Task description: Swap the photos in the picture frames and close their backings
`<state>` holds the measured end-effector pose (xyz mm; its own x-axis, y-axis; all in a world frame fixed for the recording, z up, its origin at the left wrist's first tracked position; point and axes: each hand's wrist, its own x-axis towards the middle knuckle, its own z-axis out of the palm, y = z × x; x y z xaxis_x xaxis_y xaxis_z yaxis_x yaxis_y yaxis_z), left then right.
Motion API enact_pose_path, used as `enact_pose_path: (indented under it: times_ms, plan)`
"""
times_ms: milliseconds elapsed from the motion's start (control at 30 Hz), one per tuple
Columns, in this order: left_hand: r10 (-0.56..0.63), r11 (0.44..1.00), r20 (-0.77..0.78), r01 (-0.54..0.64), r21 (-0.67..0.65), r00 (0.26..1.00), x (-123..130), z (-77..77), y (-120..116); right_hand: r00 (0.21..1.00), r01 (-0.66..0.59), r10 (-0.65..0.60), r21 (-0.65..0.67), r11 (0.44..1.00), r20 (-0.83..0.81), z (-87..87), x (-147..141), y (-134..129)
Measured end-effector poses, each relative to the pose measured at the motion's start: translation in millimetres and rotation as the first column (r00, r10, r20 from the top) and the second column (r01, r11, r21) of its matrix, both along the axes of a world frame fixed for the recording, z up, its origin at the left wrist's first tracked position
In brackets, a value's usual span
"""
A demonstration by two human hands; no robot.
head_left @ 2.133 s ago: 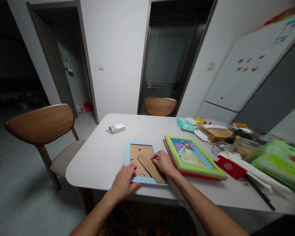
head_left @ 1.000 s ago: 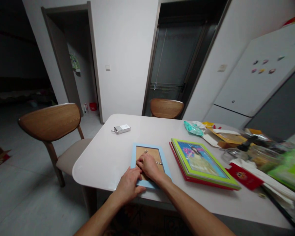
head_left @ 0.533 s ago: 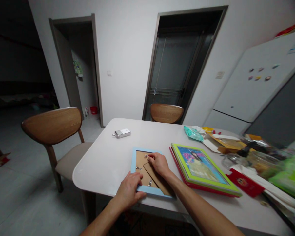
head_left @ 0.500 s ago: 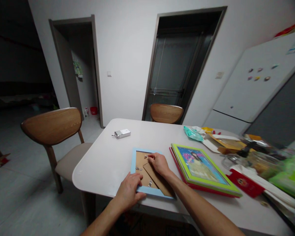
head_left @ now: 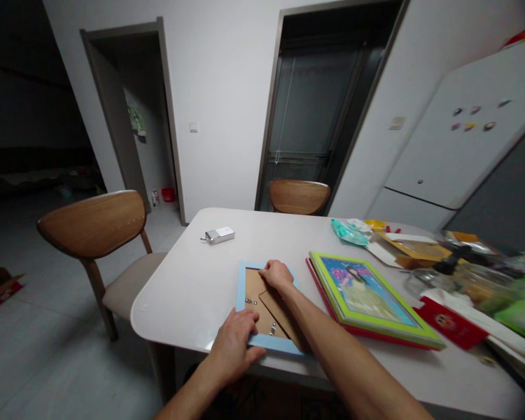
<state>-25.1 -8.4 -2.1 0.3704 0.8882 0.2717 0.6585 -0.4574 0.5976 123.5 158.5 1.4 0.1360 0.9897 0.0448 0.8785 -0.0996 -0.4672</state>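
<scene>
My left hand (head_left: 236, 343) is spreading over the blue frame (head_left: 241, 286); my right (head_left: 278, 274) is pinching something hidden. No writing is legible.

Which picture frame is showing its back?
The light blue frame: its brown back faces up. The lime-green frame beside it shows its picture instead.

bare tabletop (head_left: 192, 274) left of the blue frame (head_left: 241, 286); 1 picture stack (head_left: 376, 291) blocking the right

table (head_left: 184, 286) under hands: smooth, glossy; blue frame (head_left: 241, 286) at left hand (head_left: 236, 344): smooth; backing (head_left: 254, 283) between hands: matt, board-like; clips (head_left: 272, 329) right of left hand: shiny metal; chair back (head_left: 96, 224) left of hands: grained wood
</scene>
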Motion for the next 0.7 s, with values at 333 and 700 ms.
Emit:
enact_pose_path:
  times_ms: [333, 700]
  plan:
    - [0.071, 0.997, -0.113, -0.067, 0.037, 0.991, 9, 6.2, -14, 0.978, 0.027, 0.000, 0.125, 0.992, -0.207, 6.5, 5, -16]
    - [0.055, 0.998, 0.111, -0.056, 0.009, 0.992, 11, 38.9, -9, 0.495, 0.157, 0.054, 0.150, 0.976, -0.868, 15.8, 66, -116]
